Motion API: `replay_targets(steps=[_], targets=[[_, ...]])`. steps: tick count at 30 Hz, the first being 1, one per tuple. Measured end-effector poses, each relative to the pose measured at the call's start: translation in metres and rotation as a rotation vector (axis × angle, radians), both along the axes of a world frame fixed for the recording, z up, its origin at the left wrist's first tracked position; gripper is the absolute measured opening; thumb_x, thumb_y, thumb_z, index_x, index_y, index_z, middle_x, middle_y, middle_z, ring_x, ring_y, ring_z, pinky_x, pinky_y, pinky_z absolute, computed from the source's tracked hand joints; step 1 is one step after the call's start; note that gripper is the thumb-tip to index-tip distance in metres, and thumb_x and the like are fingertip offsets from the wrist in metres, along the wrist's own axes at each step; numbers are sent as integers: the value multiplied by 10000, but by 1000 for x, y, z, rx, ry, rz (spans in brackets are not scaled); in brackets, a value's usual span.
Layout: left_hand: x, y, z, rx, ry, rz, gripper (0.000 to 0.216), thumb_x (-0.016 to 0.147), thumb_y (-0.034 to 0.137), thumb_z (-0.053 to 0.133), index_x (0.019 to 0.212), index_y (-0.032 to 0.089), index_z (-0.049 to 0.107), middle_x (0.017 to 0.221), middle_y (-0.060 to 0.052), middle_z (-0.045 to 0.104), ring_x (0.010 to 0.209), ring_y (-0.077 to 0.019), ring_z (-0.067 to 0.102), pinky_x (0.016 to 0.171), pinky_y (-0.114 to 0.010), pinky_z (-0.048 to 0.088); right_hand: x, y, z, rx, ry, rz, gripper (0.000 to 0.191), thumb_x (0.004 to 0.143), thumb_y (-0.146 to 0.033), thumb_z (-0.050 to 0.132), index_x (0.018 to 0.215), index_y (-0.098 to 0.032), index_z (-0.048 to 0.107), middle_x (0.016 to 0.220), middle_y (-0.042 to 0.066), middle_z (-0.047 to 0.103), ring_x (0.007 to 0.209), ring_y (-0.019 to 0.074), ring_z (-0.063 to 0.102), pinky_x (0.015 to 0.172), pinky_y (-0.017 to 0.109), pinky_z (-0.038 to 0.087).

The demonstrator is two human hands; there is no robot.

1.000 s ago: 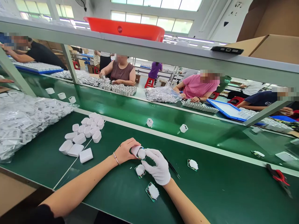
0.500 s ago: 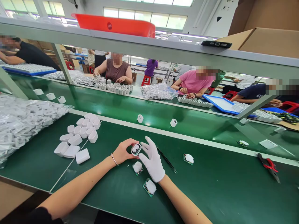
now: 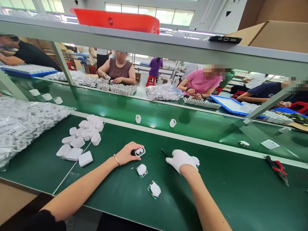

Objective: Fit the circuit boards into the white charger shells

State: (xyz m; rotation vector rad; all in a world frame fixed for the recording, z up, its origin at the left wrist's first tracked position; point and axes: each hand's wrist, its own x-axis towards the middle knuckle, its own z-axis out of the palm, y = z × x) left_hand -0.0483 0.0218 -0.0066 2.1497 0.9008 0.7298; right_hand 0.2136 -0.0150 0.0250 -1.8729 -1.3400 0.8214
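Between the thumb and fingers of my bare left hand [image 3: 128,152] is a white oval plastic housing [image 3: 140,151], its open end facing me with parts visible inside. My right hand [image 3: 181,160], in a white glove, is closed over black tweezers [image 3: 164,153] at the table; its fingers partly hide them. A circuit board with a white pad [image 3: 196,161] shows just beyond the right hand, partly covered. Two more boards lie nearer me: one board [image 3: 141,170] below the housing and another board [image 3: 154,190] closer to the front edge.
Several white housings [image 3: 78,142] are grouped at left, beside a big plastic bag of white parts [image 3: 29,128]. Red-handled pliers [image 3: 278,170] lie at right. Two housings stand on the green belt [image 3: 115,110] ahead. A shelf [image 3: 154,41] crosses above; co-workers sit beyond.
My right hand has moved right, away from the housing, and come down over the tweezers. My left hand still holds the housing, now tilted differently. Housings on the belt have shifted slightly left.
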Motion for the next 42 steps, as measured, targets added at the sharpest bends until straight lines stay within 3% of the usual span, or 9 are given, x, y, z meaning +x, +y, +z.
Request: replay_targets(steps=[2, 5, 10, 15, 24, 42], targets=[[0, 0, 0, -31, 15, -10, 428, 676, 191, 737, 1087, 246, 634, 1066, -30, 676, 975, -198, 585, 895, -343, 455, 14, 2, 0, -72, 95, 50, 326, 390, -77, 719, 318, -213, 432, 316, -57, 394, 397, 158, 512, 447, 289, 400], [0, -1, -1, -67, 18, -23, 399, 695, 162, 705, 1079, 250, 644, 1071, -20, 674, 983, -182, 595, 885, -306, 462, 4, 4, -5, -83, 283, 106, 273, 444, -158, 720, 369, -203, 462, 310, -64, 419, 307, 99, 416, 364, 242, 338], [2, -2, -2, -116, 12, -5, 354, 730, 177, 657, 1076, 249, 654, 1027, -14, 686, 929, -172, 626, 832, -278, 484, -47, 5, -17, 56, 682, 35, 336, 573, -472, 688, 576, -211, 476, 534, -29, 563, 476, 127, 571, 451, 246, 480], [3, -2, -5, -144, -4, 18, 352, 719, 174, 654, 1068, 217, 667, 1044, -27, 692, 959, -186, 628, 853, -284, 485, -68, -5, -25, 151, 887, -73, 392, 543, -444, 766, 688, -191, 504, 607, -22, 592, 619, 184, 674, 574, 270, 562], [3, -3, -5, -175, -32, 44, 359, 720, 189, 649, 1078, 207, 666, 1030, -23, 707, 916, -188, 644, 824, -296, 509, -74, -10, -27, 211, 916, -106, 364, 546, -357, 805, 737, -160, 565, 600, -2, 643, 557, 197, 682, 544, 287, 593], [2, 0, -7, -83, 24, -19, 348, 753, 182, 625, 1099, 214, 650, 997, -14, 710, 919, -187, 645, 818, -271, 501, -88, -12, -30, 318, 779, -94, 319, 577, -379, 766, 682, -173, 546, 559, -8, 621, 459, 179, 642, 447, 293, 559]])
